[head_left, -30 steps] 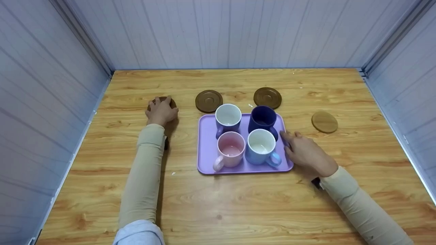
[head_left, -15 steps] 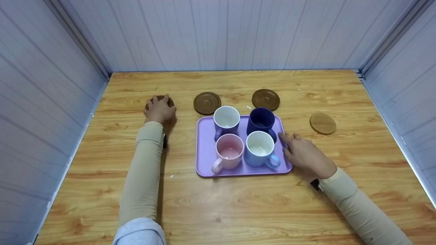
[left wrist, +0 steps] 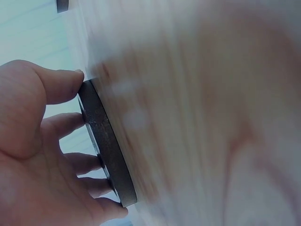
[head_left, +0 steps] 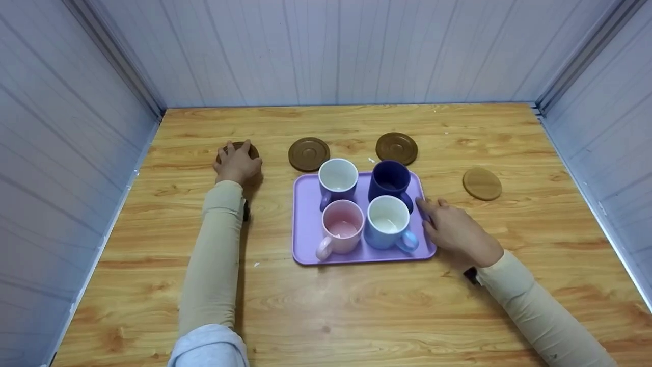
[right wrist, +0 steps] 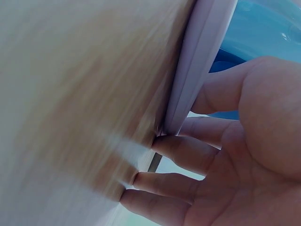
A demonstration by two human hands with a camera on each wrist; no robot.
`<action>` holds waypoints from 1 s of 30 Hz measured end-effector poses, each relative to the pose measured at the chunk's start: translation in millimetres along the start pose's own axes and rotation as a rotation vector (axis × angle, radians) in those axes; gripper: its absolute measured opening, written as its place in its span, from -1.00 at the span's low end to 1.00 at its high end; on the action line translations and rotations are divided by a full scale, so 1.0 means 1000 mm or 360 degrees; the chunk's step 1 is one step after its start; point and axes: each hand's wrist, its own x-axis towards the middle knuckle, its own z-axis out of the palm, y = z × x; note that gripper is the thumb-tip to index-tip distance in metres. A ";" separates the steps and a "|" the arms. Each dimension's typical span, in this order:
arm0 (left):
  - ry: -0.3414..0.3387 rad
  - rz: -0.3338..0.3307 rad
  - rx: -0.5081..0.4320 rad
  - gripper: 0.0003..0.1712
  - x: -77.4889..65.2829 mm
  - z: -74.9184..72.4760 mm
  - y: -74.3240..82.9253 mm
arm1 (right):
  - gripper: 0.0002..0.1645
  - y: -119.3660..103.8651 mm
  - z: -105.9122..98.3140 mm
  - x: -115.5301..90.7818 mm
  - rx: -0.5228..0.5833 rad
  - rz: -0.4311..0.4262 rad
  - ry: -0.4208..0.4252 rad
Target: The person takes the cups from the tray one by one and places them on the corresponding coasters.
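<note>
My left hand (head_left: 238, 165) rests with spread fingers over a dark brown round coaster (head_left: 253, 152) at the table's back left. In the left wrist view, its thumb and fingertips touch this coaster (left wrist: 108, 143), which lies flat against the table. At the right edge of the purple tray (head_left: 308, 224) is my right hand (head_left: 456, 229). The right wrist view shows its thumb and a finger at the tray rim (right wrist: 195, 70), with other fingertips on the tabletop. On the tray stand a white-lined mug (head_left: 338, 178), a navy mug (head_left: 389, 181), a pink mug (head_left: 343, 229) and a light blue mug (head_left: 388, 224).
Two more dark brown coasters lie behind the tray, a left one (head_left: 309, 154) and a right one (head_left: 397, 148). A lighter wooden disc (head_left: 482, 183) sits to the right. Pale panel walls (head_left: 326, 51) enclose the wooden table (head_left: 326, 300) at the back and both sides.
The head view has shifted slightly. Both hands, the tray, the mugs and the coasters keep the same places relative to each other.
</note>
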 end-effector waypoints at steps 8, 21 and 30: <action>0.0001 0.0011 -0.0030 -0.14 -0.004 -0.001 -0.003 | -0.36 0.000 0.001 0.000 0.0017 0.0035 -0.0033; 0.0269 0.0139 -0.0126 -0.19 -0.036 -0.028 0.031 | -0.36 0.002 -0.001 -0.001 0.0029 0.0037 -0.0022; 0.0499 0.0347 -0.0154 -0.19 -0.084 -0.024 0.061 | -0.35 0.001 -0.002 -0.002 0.0057 0.0059 -0.0055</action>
